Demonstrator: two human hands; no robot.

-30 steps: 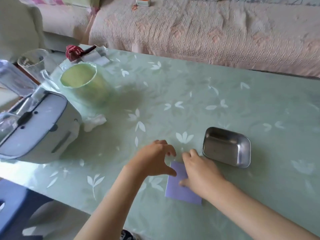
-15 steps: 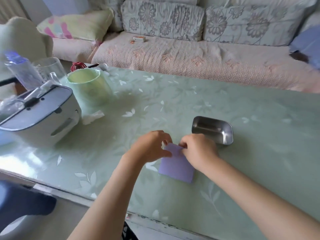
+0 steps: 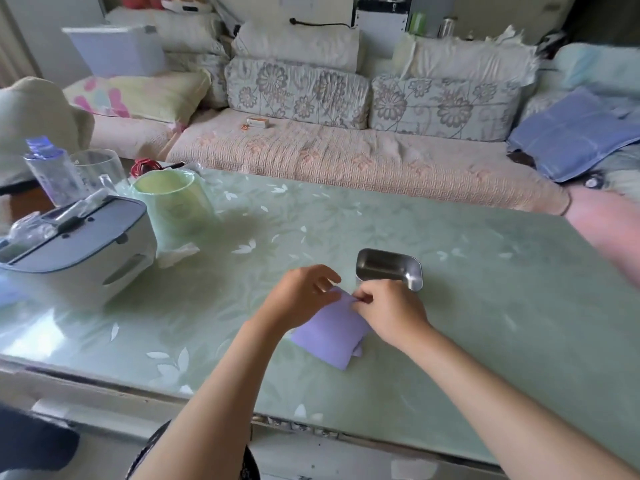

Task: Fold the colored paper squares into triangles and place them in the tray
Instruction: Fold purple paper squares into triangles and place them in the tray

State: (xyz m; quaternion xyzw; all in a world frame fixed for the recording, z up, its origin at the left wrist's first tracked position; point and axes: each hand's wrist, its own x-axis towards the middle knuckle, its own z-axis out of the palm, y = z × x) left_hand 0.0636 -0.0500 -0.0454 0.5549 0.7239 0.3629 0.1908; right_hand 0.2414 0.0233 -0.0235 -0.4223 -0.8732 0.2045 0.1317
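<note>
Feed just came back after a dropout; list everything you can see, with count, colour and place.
paper: at least 1, purple, near table edge, under both hands
tray: 1, steel, just beyond the right hand, looks empty
table: 1, pale green, leaf pattern
appliance: 1, white and grey, table's left end
cup: 1, light green, behind appliance
bottle: 1, clear, far left
sofa: 1, pinkish cover, behind table
cushions: 2, floral, on sofa
left hand: 1, at paper's far corner
right hand: 1, pinching the paper's far corner

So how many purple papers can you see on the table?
1. The purple paper lies on the table's near side, just before the metal tray, under both hands. More sheets may hide underneath.
</note>
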